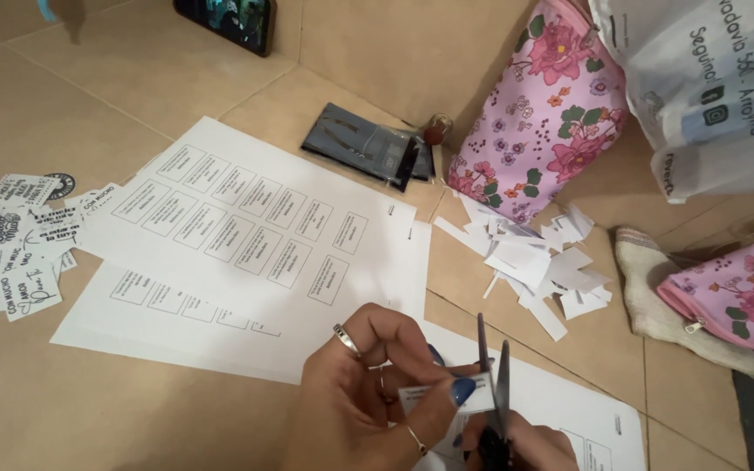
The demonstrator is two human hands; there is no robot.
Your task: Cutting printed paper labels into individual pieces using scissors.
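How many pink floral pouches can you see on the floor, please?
2. A large floral pouch stands at the upper right beside the white plastic bag; a smaller floral pouch lies at the right edge on a beige cloth. Others may be hidden.

Single head-worn camera, looking steeply down at the tiled floor (89, 410), close over the hands at 6 o'clock, printed sheets (246, 253) centre, tilted slightly clockwise
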